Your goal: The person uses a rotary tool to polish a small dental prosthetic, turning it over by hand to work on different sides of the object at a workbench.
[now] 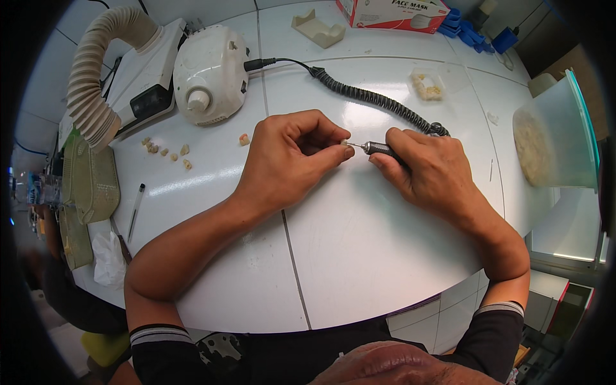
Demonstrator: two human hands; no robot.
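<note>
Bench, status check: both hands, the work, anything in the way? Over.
Left hand: pinching small pale piece. Right hand: gripping drill, aimed at the piece, contact unclear. Coiled cord lies beyond, not crossing the piece.

Nearer me than the white control box (215, 61) and to its right, my left hand (285, 152) pinches a small pale piece (346, 142); my right hand (431, 163) grips a dark handpiece (378, 149), its thin bit (356, 145) pointing at it (whether touching, I can't tell). From the box a coiled black cord (369, 95) runs rightward; small tan pieces (185, 149) lie on the box's near side.
</note>
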